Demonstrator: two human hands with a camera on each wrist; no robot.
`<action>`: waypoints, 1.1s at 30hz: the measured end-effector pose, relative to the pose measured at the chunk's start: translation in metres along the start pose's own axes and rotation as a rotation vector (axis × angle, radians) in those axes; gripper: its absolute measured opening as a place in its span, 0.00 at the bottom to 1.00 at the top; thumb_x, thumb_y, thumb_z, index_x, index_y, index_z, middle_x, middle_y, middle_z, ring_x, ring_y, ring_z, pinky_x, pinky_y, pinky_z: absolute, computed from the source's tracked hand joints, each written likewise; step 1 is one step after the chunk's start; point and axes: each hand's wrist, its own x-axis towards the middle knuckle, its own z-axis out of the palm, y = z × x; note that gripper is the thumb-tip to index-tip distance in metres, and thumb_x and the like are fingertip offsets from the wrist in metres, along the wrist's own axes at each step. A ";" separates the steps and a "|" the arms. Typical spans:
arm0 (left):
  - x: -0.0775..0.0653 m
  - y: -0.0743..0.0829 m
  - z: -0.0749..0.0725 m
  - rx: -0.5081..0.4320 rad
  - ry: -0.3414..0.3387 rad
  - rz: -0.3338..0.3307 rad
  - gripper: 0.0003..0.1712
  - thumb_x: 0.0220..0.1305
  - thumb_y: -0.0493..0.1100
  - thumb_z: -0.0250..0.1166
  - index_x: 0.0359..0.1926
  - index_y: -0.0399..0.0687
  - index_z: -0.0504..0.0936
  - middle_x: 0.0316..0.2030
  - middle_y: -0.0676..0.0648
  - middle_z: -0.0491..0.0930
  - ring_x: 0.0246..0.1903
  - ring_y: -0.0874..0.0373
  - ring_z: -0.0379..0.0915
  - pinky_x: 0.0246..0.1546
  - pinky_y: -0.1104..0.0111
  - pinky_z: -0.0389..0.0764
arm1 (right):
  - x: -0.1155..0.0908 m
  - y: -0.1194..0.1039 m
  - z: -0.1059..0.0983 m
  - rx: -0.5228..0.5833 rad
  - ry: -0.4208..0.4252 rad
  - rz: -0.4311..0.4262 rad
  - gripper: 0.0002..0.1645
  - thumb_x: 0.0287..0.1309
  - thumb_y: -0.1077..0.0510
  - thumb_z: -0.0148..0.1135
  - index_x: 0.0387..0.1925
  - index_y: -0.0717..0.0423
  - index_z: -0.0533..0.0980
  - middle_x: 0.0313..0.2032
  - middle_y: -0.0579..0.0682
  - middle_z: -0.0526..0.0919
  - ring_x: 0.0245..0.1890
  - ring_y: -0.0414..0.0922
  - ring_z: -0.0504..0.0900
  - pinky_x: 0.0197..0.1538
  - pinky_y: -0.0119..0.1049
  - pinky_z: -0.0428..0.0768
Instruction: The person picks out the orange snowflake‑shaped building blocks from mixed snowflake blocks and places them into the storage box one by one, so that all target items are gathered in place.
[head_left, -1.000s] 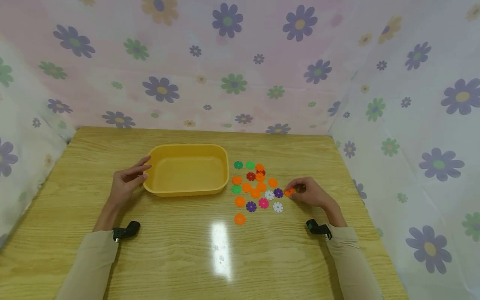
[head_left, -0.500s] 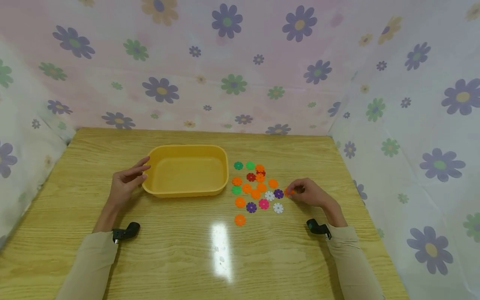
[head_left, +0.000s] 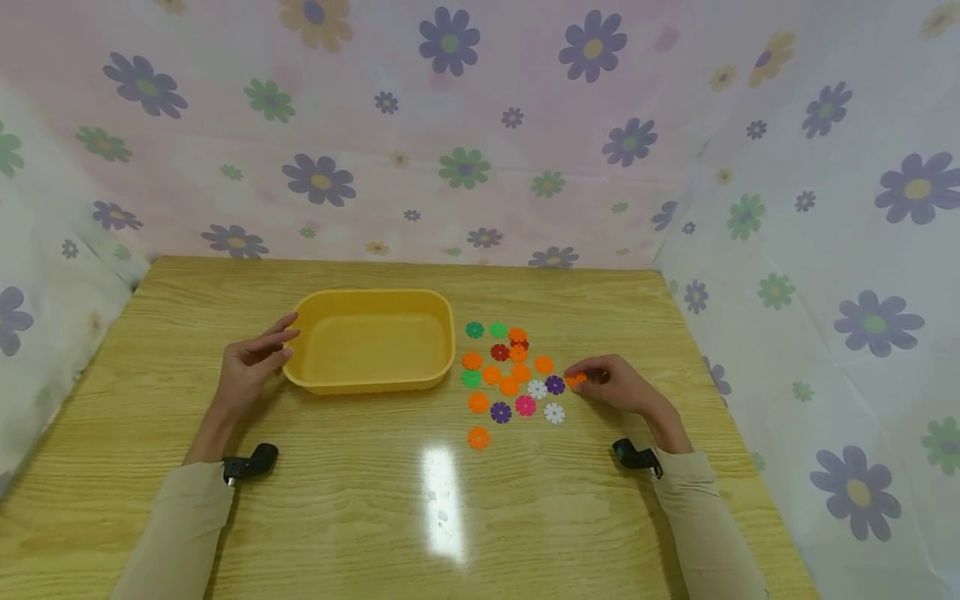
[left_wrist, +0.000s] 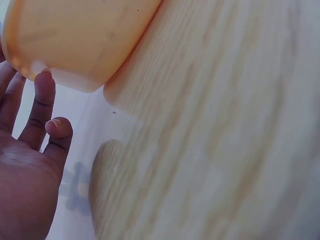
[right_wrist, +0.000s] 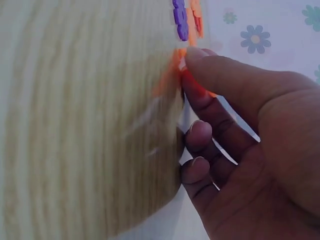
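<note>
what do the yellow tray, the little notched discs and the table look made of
Yellow tray: probably moulded plastic, smooth, with rounded corners and even colour. Notched discs: likely plastic, solid bright colours, crisp notches. Table: wood or wood-look laminate; grain shows, glossy light reflection.

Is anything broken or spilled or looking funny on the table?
Nothing looks broken or spilled. The only slightly messy bit: right of the tray, an orange disc partly covers a dark red disc, making them look piled up.

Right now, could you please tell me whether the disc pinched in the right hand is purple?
No, the right hand pinches an orange disc, while the nearest purple disc lies on the table.
</note>
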 end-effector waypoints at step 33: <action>0.000 -0.004 -0.003 0.030 -0.008 0.016 0.17 0.67 0.19 0.56 0.55 0.09 0.71 0.65 0.47 0.77 0.65 0.63 0.73 0.42 0.81 0.80 | 0.025 -0.052 0.081 0.400 0.305 -0.224 0.10 0.69 0.70 0.59 0.47 0.73 0.81 0.39 0.69 0.84 0.26 0.53 0.77 0.26 0.30 0.75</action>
